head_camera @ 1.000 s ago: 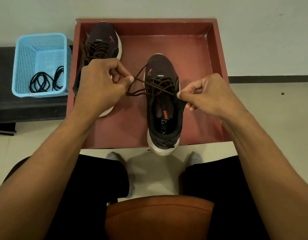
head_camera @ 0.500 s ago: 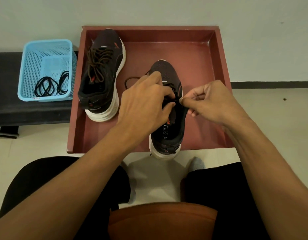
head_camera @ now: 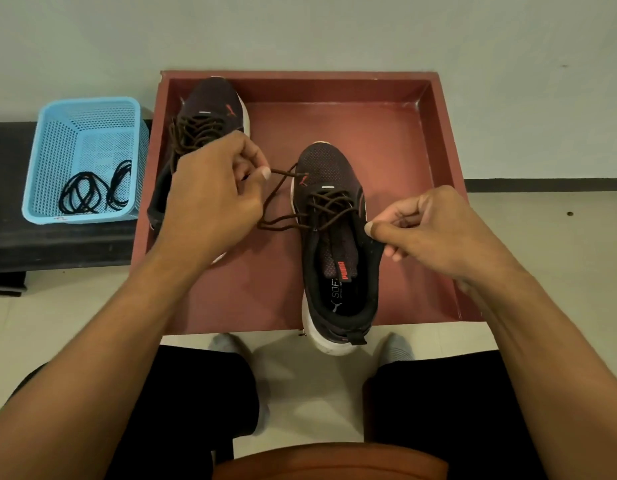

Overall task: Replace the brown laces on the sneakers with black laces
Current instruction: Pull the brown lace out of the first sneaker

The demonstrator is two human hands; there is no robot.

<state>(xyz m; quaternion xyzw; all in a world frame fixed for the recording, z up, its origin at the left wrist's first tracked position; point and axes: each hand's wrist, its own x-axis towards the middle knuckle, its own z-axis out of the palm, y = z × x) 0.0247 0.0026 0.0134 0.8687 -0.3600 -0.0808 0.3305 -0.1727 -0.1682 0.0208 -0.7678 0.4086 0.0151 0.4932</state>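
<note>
Pale wall and light floor tiles surround a dark, low desk [head_camera: 57,244] at far left, which carries a blue mesh basket [head_camera: 88,105]. The black laces [head_camera: 92,194] lie coiled on the basket's bottom. Just beside the basket stands a red tray [head_camera: 335,86] with raised walls. The rear sneaker [head_camera: 210,102] sits in the tray's back left corner, toe away, with loose brown laces [head_camera: 196,133] threaded through it. In front of it is the left hand [head_camera: 213,199], its fingers pinching the end of a brown lace [head_camera: 329,202]. This lace runs right to the near sneaker [head_camera: 338,278] and criss-crosses its eyelets. The near sneaker lies mid-tray with its white heel jutting over the near edge. At its right side, the right hand [head_camera: 438,230] has its fingers curled, thumb and forefinger pinching the edge of the sneaker's collar.
</note>
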